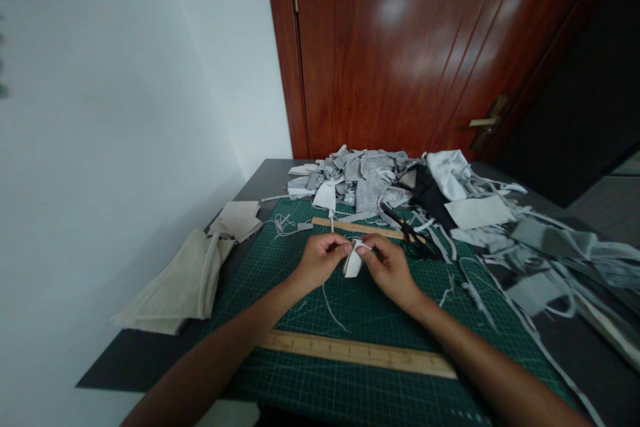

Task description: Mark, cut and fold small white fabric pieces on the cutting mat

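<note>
Bare forearms (235, 347) are hanging over the near part of the green mat (380, 313). Across that near part, a wooden ruler (360, 351) is lying crosswise, perhaps for easy reach. Above the mat's middle, the left hand (323, 257) and right hand (387, 263) are pinching a small white cloth (353, 265) between thumbs and fingertips, one from each side, seemingly to keep it steady; its lower end is hanging free. Below them a thin string (327, 307) is trailing; whether it is joined to the cloth cannot be told. Beside the mat's left edge, beige cloth (175, 287) is lying folded, probably as spare material. Towards the mat's far end, a second ruler (360, 227) is lying slantwise, with black scissors (409, 233) resting near its right end, likely handy for the right hand. At the mat's far edge, grey scraps (370, 190) are lying heaped, apparently leaving working room, and beyond the mat a brown door (380, 67) is filling the background
</note>
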Available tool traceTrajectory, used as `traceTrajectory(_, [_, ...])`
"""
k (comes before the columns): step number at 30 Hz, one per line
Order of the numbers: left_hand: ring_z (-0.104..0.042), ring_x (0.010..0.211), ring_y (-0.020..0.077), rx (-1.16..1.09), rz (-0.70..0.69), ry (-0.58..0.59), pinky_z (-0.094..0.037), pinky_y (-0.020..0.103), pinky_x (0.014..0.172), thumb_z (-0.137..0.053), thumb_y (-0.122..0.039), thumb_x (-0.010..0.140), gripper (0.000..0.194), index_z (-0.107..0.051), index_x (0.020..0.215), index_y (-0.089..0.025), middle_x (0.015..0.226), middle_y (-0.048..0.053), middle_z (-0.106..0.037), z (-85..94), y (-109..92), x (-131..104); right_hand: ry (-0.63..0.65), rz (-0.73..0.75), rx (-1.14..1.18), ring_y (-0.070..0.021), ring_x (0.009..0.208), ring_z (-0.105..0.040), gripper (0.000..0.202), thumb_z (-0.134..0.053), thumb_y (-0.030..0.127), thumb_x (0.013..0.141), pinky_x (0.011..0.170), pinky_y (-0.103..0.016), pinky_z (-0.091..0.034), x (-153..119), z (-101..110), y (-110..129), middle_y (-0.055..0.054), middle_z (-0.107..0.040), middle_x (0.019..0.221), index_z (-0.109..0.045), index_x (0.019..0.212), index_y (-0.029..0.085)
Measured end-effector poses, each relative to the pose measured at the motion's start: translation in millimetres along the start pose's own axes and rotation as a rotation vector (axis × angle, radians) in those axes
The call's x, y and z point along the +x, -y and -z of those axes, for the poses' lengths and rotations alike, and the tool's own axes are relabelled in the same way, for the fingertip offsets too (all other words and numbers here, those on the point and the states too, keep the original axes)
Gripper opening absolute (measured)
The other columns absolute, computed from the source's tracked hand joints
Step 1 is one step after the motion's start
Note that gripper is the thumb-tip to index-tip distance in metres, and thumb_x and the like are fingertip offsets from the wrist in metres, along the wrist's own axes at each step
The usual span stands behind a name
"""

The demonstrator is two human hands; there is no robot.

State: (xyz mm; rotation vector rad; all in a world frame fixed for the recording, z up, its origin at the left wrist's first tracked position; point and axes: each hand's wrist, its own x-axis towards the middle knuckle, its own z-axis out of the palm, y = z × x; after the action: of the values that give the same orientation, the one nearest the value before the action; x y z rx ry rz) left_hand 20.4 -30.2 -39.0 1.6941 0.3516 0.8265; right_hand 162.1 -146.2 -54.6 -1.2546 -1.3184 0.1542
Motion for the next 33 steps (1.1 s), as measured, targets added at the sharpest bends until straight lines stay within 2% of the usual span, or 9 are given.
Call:
traceTrajectory(9, [-0.065,0.075,0.0175,-0.055,0.031,0.022,-0.051,0.028,0.071,-0.083,-0.049,0.075,0.036,-0.073,0.082,-0.015,0.081,0.006,-0.073,-1.5,-5,-2,0.036,0.027,-0.051,-0.0211,0.085,-0.068,0.019,-0.061,0.032,0.098,0.079,-0.034,-0.052,1,2,-1,-0.005,-0.072,0.089,-0.067,0.082,0.023])
traceTrajectory(13, [-0.056,0.065,0.0121,-0.089,0.057,0.074,-0.044,0.024,0.061,-0.083,-0.054,0.074,0.043,-0.066,0.08,-0.015,0.073,0.001,-0.064,-2.1,-7,-4,0.075,0.052,-0.069,-0.0218,0.085,-0.068,0.02,-0.059,0.031,0.099,0.078,-0.034,-0.052,0,1,4,-0.005,-0.072,0.089,-0.065,0.082,0.024])
traceTrajectory(16, [-0.047,0.056,0.008,-0.117,0.105,0.1,-0.036,0.021,0.054,-0.087,-0.056,0.068,0.049,-0.06,0.078,-0.016,0.067,-0.004,-0.055,-4.2,-5,-4,0.121,0.076,-0.088,-0.0227,0.087,-0.068,0.021,-0.055,0.031,0.101,0.079,-0.035,-0.052,0,2,7,-0.006,-0.072,0.091,-0.064,0.084,0.024])
traceTrajectory(25, [-0.049,0.06,0.0087,-0.14,0.123,0.049,-0.037,0.022,0.057,-0.09,-0.055,0.063,0.052,-0.058,0.074,-0.016,0.069,-0.003,-0.057,-9.8,-4,-2,0.199,0.111,-0.113,-0.0229,0.089,-0.067,0.025,-0.048,0.032,0.105,0.082,-0.036,-0.052,2,6,9,-0.006,-0.07,0.091,-0.065,0.089,0.024])
traceTrajectory(33, [-0.047,0.058,0.008,-0.124,0.12,0.001,-0.035,0.021,0.055,-0.09,-0.053,0.065,0.049,-0.057,0.073,-0.017,0.066,-0.005,-0.055,-11.4,-1,-3,0.137,0.087,-0.12,-0.023,0.086,-0.066,0.03,-0.049,0.035,0.105,0.077,-0.036,-0.053,1,1,6,-0.007,-0.07,0.088,-0.067,0.084,0.024])
